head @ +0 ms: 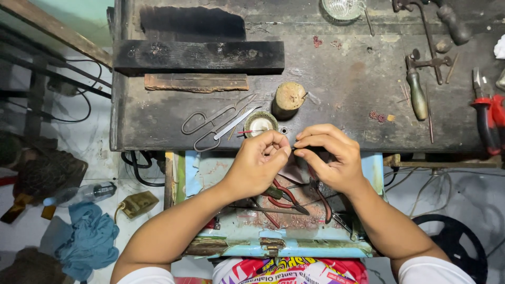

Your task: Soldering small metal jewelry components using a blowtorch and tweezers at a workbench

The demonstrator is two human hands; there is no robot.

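Note:
My left hand (pixel 259 160) and my right hand (pixel 329 155) meet fingertip to fingertip at the front edge of a dark worn workbench (pixel 336 79). Both pinch something very small between thumb and forefinger; the piece itself is too small to make out. Just beyond the left fingers stands a small round tin (pixel 260 123) with a pale centre. Metal scissors (pixel 218 117) and tweezers (pixel 236 122) lie to its left. Behind it is a short wooden cylinder (pixel 289 97). Under my hands an open pale blue drawer (pixel 273 244) holds red-handled pliers (pixel 284 195).
A dark wooden block (pixel 200 57) lies at the bench's back left. A green-handled tool (pixel 418 94) and red-handled pliers (pixel 486 118) rest at the right, a glass dish (pixel 342 8) at the back. On the floor at left are a blue cloth (pixel 87 242), a bottle (pixel 87 193) and cables.

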